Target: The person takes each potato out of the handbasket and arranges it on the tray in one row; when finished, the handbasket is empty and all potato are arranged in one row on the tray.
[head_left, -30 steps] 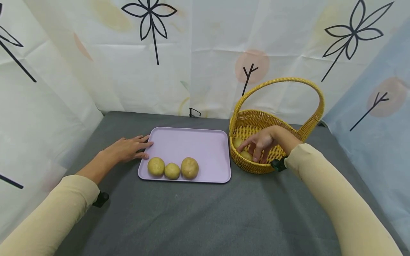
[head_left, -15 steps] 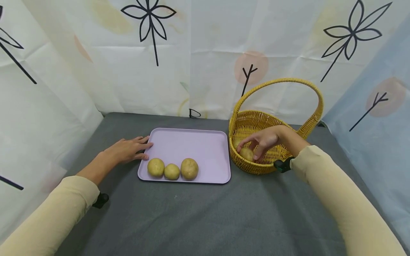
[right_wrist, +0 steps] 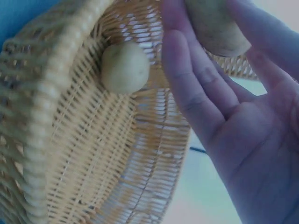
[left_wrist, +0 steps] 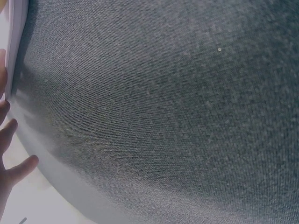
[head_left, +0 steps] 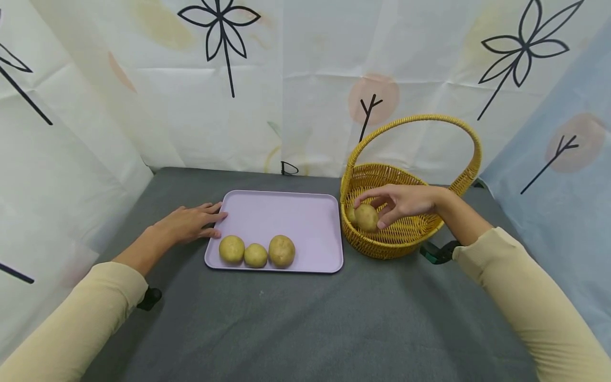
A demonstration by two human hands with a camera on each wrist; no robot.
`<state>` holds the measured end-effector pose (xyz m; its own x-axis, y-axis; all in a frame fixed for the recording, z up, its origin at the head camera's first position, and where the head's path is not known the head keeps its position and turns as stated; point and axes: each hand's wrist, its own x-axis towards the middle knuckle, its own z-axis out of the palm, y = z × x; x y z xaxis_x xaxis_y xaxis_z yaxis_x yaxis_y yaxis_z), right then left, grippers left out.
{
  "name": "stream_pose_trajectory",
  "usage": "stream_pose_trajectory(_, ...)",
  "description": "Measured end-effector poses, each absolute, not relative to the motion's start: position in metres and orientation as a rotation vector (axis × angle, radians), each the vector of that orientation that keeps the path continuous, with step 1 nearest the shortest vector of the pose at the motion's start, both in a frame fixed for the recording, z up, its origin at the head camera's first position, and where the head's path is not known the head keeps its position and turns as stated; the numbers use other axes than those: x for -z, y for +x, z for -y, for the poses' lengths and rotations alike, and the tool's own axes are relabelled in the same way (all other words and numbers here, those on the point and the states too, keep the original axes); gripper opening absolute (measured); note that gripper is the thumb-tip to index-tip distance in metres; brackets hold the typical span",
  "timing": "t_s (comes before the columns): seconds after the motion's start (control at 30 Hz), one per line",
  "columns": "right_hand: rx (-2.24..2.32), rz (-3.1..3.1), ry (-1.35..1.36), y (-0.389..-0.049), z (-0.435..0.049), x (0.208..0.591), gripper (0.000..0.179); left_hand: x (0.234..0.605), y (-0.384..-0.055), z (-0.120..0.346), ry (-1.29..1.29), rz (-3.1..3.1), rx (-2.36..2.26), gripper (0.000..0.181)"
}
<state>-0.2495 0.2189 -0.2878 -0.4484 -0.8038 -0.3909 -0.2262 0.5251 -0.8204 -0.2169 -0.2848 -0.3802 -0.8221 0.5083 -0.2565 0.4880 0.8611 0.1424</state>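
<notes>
Over the left part of the yellow wicker basket, my right hand pinches a potato between thumb and fingers. Another potato sits inside the basket, seen whole in the right wrist view and partly hidden behind the held one in the head view. My left hand rests with extended fingers on the left edge of the lilac tray. Along the tray's front edge lie three potatoes in a row: one at left, a smaller one in the middle and a larger one at right.
The basket's tall arched handle rises above the right forearm. Grey cloth covers the table. A white printed curtain stands behind and at the sides.
My right hand has closed on a potato in the basket and raised it, the wrist shifting back to the right. My left hand and the tray stay in place.
</notes>
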Motion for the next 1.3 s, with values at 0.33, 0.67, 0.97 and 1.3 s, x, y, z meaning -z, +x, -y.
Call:
stream_pose_trajectory(0.33,1.021,-1.956,-0.950,-0.231,-0.191,0.285,0.058,0.381,-0.218,0.285,0.745,-2.745,-0.097,0.065)
stream_pose_trajectory(0.67,1.006,-1.892,-0.992,-0.223,-0.141,0.302,0.056,0.382,-0.217,0.286,0.741,-2.740,-0.101,0.066)
stream_pose_trajectory(0.97,0.922,-1.933,-1.027,-0.216,-0.112,0.336,0.055,0.383,-0.218,0.287,0.745,-2.739,-0.100,0.065)
stream_pose_trajectory(1.3,0.780,-2.090,-1.053,-0.214,-0.098,0.363,0.059,0.381,-0.217,0.285,0.750,-2.747,-0.097,0.065)
